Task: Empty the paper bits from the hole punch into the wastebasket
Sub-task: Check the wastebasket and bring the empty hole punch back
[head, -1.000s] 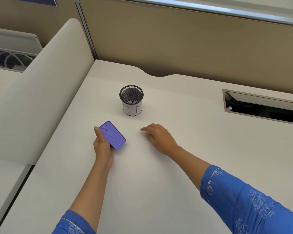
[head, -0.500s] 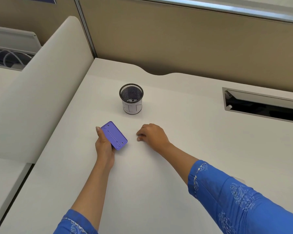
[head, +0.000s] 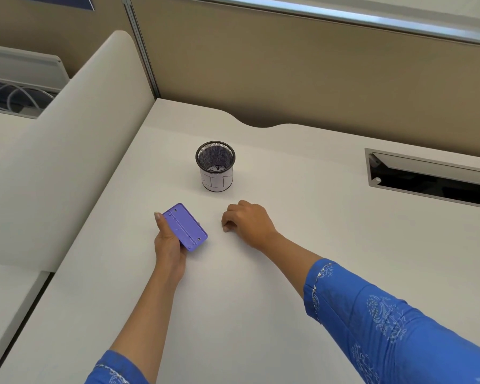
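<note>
- Holding the hole punch (head: 185,227): left hand (head: 169,242) is clamped on it, thumb along its left edge, fingers underneath and hidden. It looks tipped up off the bench (head: 288,273), flat underside facing the viewer.
- Punch is purple, and its long axis runs near-right to far-left. A seam and small round marks show on the exposed face.
- Right hand (head: 248,221) is loosely curled, knuckles up, resting on the bench just right of the punch. Nothing visible in it; whether the fingertips pinch something underneath, I can't tell.
- Wastebasket (head: 215,166) is a small black mesh cup, upright, further away and slightly right of the punch. It stands apart from both hands, with open bench between.
- Pale scraps already sit in the bottom of the basket.
- Key relation: the basket lies straight beyond the gap between the two hands. The left hand with the punch and the empty right hand look about equally near it.
- Judgement: the coming move needs the punch carried further away and to the right, over the rim, with the base cover opened there and not short of it. Otherwise bits land on the bench.
- Writing: the white band on the lower basket has dark box-like lines, no readable text. No brand legible on the punch. The blue sign (head: 56,0) at far left is too cropped to read.
</note>
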Motion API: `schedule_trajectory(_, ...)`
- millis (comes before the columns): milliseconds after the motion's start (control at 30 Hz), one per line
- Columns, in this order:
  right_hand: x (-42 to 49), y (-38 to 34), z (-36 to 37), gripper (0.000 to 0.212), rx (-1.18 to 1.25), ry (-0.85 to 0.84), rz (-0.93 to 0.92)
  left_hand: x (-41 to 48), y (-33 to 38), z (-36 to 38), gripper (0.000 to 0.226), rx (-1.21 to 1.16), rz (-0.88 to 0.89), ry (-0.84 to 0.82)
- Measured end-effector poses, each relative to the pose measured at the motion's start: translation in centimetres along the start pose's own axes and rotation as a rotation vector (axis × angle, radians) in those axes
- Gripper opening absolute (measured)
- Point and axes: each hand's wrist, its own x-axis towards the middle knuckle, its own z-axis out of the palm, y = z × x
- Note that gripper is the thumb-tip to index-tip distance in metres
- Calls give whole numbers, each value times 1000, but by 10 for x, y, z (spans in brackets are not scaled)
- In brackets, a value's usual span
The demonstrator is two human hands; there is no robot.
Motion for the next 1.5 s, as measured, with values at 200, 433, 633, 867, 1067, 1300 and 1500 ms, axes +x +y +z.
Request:
schedule_trajectory(200, -3, -5, 16, 19, -138, 70, -13, 1, -1, 0, 65, 15, 11, -11)
schedule_trajectory(433, -3, -5, 19, 27, -323, -3, -75, 0, 0, 0, 61, 31, 23, -25)
schedule_trajectory(633, -2, -2, 5, 20, -84, 58, 82, 3, 2, -1, 59, 12, 13, -24)
schedule_trajectory(867, 61, -11, -78, 15, 114, 474, 223, 2, 1, -3, 60, -4, 12, -46)
schedule_trajectory(1067, 102, -9, -107, 23, -98, 318, 240, -1, 3, -3, 64, -3, -3, -49)
schedule_trajectory(1300, 103, -12, -107, 7, -190, 318, 269, -1, 4, -2, 67, -9, -8, -47)
schedule_trajectory(1500, 71, -26, -86, 11, 38, 590, -29, -2, 6, -2, 75, -60, -24, -19)
